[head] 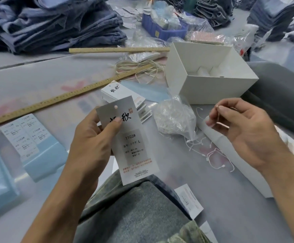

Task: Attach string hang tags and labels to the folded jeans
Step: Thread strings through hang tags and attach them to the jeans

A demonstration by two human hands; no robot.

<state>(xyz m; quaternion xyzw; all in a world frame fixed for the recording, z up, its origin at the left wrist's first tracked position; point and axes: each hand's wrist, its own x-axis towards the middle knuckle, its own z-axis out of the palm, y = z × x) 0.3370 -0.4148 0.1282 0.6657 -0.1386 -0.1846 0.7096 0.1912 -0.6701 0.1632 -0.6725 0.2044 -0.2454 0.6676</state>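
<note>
Here, the left hand (91,135) grips a tall white card hang tag (127,139) printed with black characters, thumb pressed across its face, held upright above the folded grey-blue jeans (134,207) lying at the near edge of the grey counter (37,81). The right hand (246,130) pinches a thin white string loop (219,114) between its fingers beside a clear plastic bag of strings (175,118). The tag looks light and stiff, best held by its edges; the string is limp, so guiding its tip through the punched hole (115,107) likely needs care.
</note>
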